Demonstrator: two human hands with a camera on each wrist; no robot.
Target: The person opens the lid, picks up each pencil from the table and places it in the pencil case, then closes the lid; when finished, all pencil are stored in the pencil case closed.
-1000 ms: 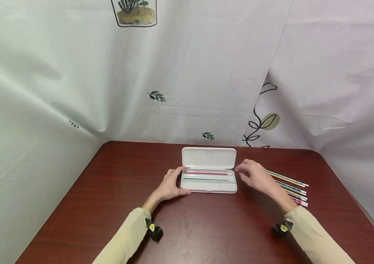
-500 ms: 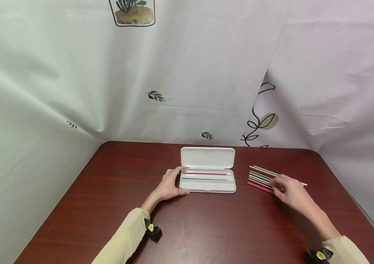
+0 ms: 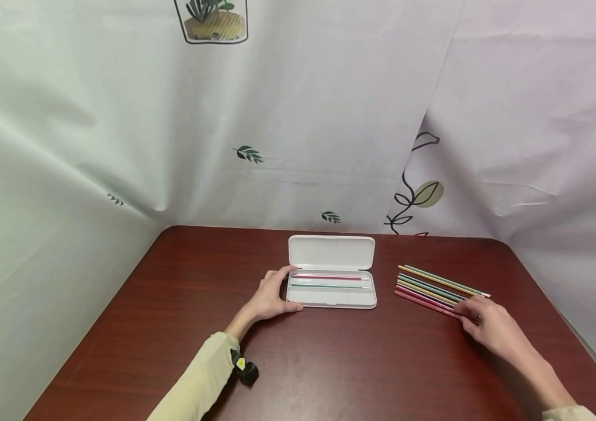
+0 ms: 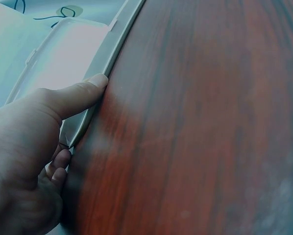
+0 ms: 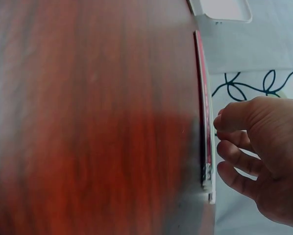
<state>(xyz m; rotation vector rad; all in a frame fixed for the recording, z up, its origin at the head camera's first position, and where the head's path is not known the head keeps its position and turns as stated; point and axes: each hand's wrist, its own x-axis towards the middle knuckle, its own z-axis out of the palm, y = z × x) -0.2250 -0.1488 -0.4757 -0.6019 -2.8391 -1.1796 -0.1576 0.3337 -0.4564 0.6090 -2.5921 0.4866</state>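
While left hand steadies case — pencils lie left-right.

I sit at a dark red-brown wooden table with rounded far corners, its grain running across in fine streaks. A pale printed curtain hangs behind and around it on three sides, falling in soft folds down to the table's edge. High on the cloth in front of me I see a drawing of a potted plant, cut off by the top of the view. Small dark green leaf sprigs are scattered lower down. To the right, a black curling vine with an olive leaf reaches down to the table's far edge.
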